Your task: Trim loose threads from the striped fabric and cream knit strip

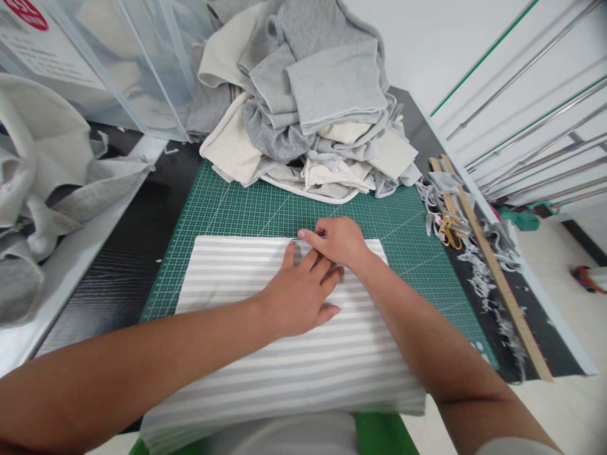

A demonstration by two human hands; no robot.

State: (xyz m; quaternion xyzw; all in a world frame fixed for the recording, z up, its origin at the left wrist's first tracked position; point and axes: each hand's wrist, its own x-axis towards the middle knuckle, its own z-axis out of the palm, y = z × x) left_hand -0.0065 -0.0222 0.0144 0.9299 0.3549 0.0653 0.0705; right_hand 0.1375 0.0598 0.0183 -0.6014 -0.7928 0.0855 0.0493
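A grey-and-white striped fabric [227, 278] lies spread before me, its near end hanging over the table edge toward my lap. My left hand [303, 294] rests on it palm down, with the fingers spread toward the far edge. Just beyond and to the right, my right hand [341, 241] is closed at that far edge, thumb pointing left and fingers curled over the cloth. The fingertips of the two hands nearly meet. Beneath the cloth is a green cutting mat [190, 221] with a white grid.
A heap of grey and cream cloth pieces [336, 82] sits at the back of the mat. On the right are wooden strips [502, 278], gold-handled scissors [448, 232] and fabric scraps [478, 272]. More grey cloth [52, 183] and a translucent plastic bin [128, 63] stand left.
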